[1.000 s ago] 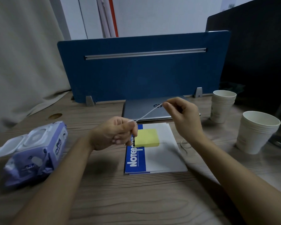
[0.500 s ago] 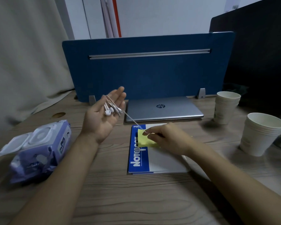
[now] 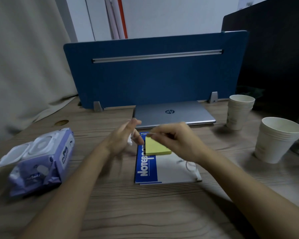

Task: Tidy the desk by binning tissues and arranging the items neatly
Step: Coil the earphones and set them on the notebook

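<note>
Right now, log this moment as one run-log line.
left hand: holds white earphones | right hand: pinches cable above sticky notes | notebook: flat on desk, before closed laptop

Single head-worn wide-angle view, looking forward and down over the worktop (image 3: 145, 213), close above both forearms; blue divider panel (image 3: 154, 75) faces it at the far edge. No second view.
</note>
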